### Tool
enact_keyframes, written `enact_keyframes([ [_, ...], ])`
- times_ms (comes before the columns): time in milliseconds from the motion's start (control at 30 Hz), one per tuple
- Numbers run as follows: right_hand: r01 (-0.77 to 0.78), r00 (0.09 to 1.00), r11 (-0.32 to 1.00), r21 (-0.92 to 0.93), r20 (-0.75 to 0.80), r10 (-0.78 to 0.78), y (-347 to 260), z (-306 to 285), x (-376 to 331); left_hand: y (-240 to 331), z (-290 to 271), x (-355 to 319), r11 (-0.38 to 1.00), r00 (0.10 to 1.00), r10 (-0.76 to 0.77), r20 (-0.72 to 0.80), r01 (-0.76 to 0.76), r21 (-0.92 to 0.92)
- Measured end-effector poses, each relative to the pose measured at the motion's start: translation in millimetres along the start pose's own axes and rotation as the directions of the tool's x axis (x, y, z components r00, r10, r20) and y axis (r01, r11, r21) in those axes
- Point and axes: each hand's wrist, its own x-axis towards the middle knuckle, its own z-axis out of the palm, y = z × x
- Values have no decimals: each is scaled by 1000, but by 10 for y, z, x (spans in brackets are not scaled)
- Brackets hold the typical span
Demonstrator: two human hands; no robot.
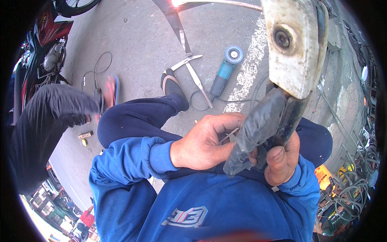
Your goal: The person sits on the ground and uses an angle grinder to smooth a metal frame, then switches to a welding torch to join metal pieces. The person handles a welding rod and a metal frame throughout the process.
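Observation:
A welding electrode holder (296,50), its worn white head bolted through, rises close to the camera on the right. Black tape covers part of its handle (258,127). From the head a thin welding rod (229,3) runs left toward a bright glow at the top edge. My right hand (282,159) is closed around the lower handle, thumb uppermost. My left hand (207,141) sits beside the taped part, pinching a thin pale strip (228,136) between thumb and fingers. Some of its fingertips are hidden behind the tape.
On the pavement ahead lie an angle grinder (225,72) with its cable and a chipping hammer (188,60). A dark metal piece (171,18) is beyond them. Another person's leg (52,109) and a motorcycle (44,52) are at left. Tangled cables (350,197) lie at right.

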Motion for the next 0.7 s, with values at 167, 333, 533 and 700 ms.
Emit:
enact_keyframes([
  [167,9,1000,999,39,17,-10,-9,-1,29,-4,2,20,999,1000,-4,-3,4,-50],
  [333,-11,997,990,139,74,0,0,-11,50,6,-22,-34,986,986,-165,2,165,9],
  [533,14,996,1000,4,93,-14,58,-78,52,-100,-39,-7,946,981,-180,68,191,-261],
  [700,143,978,968,205,118,-170,130,-60,31,-14,-84,10,926,992,121,37,-126,355],
])
